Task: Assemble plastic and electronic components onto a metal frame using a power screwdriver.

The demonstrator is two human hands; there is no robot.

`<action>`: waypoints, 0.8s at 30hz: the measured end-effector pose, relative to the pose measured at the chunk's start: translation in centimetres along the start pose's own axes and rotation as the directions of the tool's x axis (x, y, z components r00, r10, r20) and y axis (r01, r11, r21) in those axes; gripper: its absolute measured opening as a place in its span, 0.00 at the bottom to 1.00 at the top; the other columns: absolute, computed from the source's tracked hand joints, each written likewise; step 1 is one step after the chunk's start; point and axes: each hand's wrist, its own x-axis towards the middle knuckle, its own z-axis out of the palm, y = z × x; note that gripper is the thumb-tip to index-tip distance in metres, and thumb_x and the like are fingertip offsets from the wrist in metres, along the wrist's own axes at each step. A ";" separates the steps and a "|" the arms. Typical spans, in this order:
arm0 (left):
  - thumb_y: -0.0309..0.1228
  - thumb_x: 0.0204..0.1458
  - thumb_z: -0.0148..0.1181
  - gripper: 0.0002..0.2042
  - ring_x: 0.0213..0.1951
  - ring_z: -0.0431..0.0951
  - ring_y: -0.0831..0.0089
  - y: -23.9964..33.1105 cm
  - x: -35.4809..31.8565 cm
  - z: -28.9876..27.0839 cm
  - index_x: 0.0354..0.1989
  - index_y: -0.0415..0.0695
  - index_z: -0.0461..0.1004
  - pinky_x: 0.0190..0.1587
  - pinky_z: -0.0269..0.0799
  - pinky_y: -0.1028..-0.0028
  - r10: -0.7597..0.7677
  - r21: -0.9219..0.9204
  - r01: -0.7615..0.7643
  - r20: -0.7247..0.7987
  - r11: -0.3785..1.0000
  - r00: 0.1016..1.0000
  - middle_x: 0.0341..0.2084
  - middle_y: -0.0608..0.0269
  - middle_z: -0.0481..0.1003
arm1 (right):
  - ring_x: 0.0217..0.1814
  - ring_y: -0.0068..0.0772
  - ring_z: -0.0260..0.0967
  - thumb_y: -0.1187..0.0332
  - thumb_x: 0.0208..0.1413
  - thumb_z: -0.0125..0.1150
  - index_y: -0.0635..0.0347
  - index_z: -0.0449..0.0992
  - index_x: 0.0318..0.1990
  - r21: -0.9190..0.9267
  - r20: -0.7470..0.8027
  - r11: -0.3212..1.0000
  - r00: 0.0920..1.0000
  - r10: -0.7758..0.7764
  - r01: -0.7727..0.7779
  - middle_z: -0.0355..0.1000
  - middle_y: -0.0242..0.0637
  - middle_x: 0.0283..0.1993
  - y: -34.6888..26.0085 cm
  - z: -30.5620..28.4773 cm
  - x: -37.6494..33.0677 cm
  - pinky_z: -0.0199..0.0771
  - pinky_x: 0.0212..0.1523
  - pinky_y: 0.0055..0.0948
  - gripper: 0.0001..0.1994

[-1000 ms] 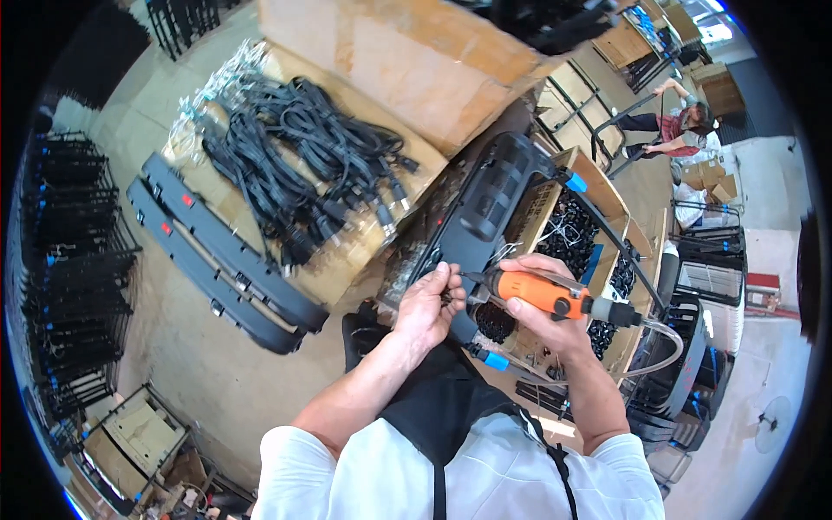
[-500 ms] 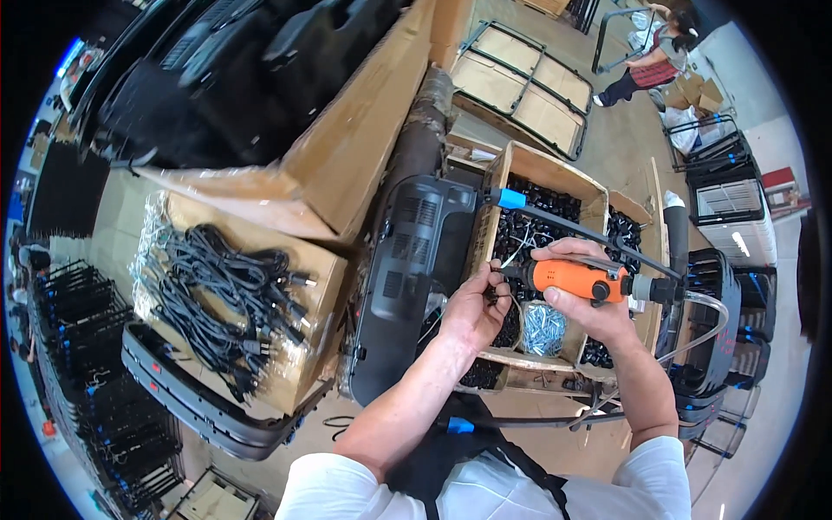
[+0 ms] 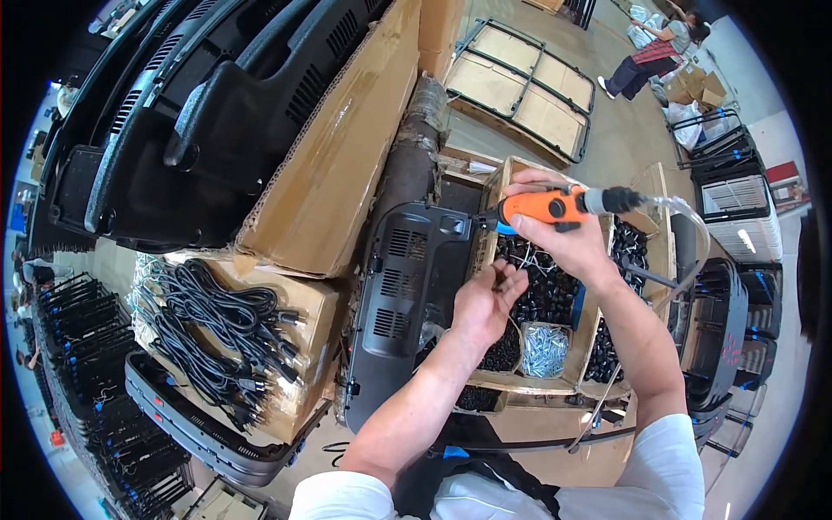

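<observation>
In my right hand point(image 3: 568, 244) is an orange air screwdriver point(image 3: 544, 206), held nearly level. Its nose points left, at the end of a dark tube point(image 3: 650, 276) with blue wrapping, by the upper right corner of a long black plastic housing point(image 3: 403, 277). My left hand point(image 3: 485, 305) hovers over the parts bins with its fingers curled in; what lies in them, if anything, is hidden. Beneath both hands is a wooden divided box point(image 3: 592, 340) holding black plastic parts point(image 3: 555, 299). Silver screws point(image 3: 544, 351) fill a small compartment near its front.
At upper left, a tall cardboard box point(image 3: 338, 147) holds black plastic covers point(image 3: 217, 130). Bundled black power cables point(image 3: 221, 316) lie on a carton below it. A clear air hose point(image 3: 698, 227) trails from the screwdriver. Another person point(image 3: 663, 54) walks at the far right.
My right hand has carried the screwdriver up and left to the tube's end by the housing. My left hand has come away from its nose. The person at the back has put distance from a frame.
</observation>
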 end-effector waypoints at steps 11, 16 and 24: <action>0.38 0.74 0.53 0.14 0.33 0.81 0.75 0.0 -1.5 -4.7 0.54 0.41 0.76 0.38 0.82 0.74 -0.029 0.262 -0.022 0.190 0.965 0.981 0.36 0.65 0.80 | 0.59 0.28 0.77 0.72 0.55 0.75 0.64 0.76 0.60 -0.031 0.104 0.998 0.993 0.062 -0.059 0.80 0.39 0.56 1.8 1.7 2.9 0.78 0.62 0.32 0.25; 0.37 0.74 0.54 0.12 0.31 0.78 0.77 0.5 -1.9 -4.5 0.52 0.41 0.77 0.36 0.80 0.76 0.002 0.369 -0.053 0.138 0.928 0.990 0.34 0.67 0.79 | 0.56 0.26 0.77 0.71 0.54 0.75 0.63 0.77 0.57 -0.104 0.134 0.993 0.989 0.060 -0.046 0.80 0.37 0.53 1.4 1.7 3.7 0.78 0.60 0.30 0.23; 0.34 0.73 0.57 0.08 0.32 0.79 0.77 1.0 -2.6 -4.3 0.50 0.42 0.76 0.35 0.80 0.76 0.095 0.352 -0.131 0.119 0.927 0.988 0.35 0.66 0.79 | 0.50 0.24 0.77 0.70 0.52 0.75 0.61 0.81 0.51 -0.158 0.230 0.987 0.973 0.025 0.012 0.80 0.33 0.49 2.1 1.2 4.4 0.79 0.54 0.29 0.18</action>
